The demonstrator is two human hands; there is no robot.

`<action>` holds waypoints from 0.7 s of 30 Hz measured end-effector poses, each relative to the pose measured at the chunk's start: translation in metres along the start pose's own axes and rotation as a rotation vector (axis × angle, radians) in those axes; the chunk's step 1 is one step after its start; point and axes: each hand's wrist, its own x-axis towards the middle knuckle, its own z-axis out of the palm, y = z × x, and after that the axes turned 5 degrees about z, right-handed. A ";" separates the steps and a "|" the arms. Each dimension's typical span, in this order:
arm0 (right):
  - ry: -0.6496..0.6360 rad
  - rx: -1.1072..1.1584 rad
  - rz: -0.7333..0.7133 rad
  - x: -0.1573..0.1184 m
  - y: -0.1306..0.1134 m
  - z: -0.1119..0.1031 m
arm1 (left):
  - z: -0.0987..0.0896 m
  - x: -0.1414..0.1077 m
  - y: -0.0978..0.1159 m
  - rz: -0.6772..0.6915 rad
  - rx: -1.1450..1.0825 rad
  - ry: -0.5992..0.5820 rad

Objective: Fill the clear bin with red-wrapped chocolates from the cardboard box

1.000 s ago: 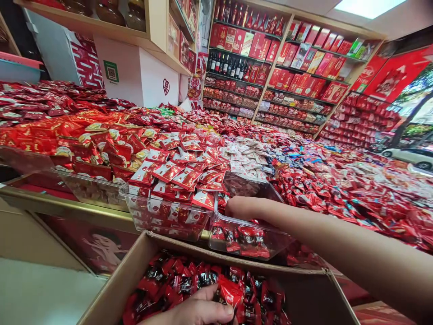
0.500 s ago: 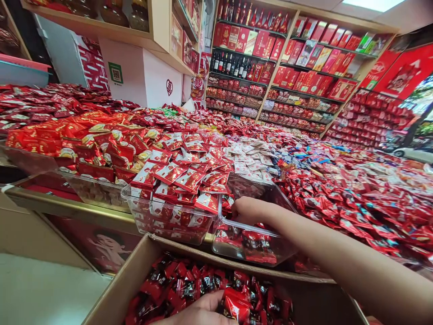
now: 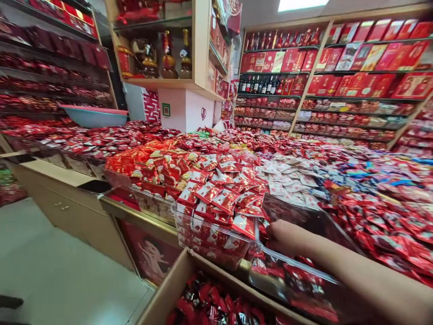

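Small red-and-black wrapped candies (image 3: 302, 280) inside clear plastic bin (image 3: 284, 256), bare right hand (image 3: 282, 234) over the rim, fingers hidden, opening and hold impossible to tell, heaped red-and-white packets (image 3: 219, 198) alongside, open brown cardboard box (image 3: 169, 288) close in front.

Shop with stocked shelves (image 3: 310, 77), heaped packets (image 3: 225, 198)
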 end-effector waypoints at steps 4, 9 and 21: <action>0.040 0.000 -0.004 -0.001 -0.001 0.003 | -0.014 0.018 0.042 0.045 -0.007 0.050; 0.049 0.036 0.042 0.000 0.000 0.006 | -0.020 0.032 0.055 0.055 -0.027 0.051; 0.109 0.036 0.087 0.004 -0.001 0.007 | 0.016 -0.007 0.003 -0.002 -0.031 -0.073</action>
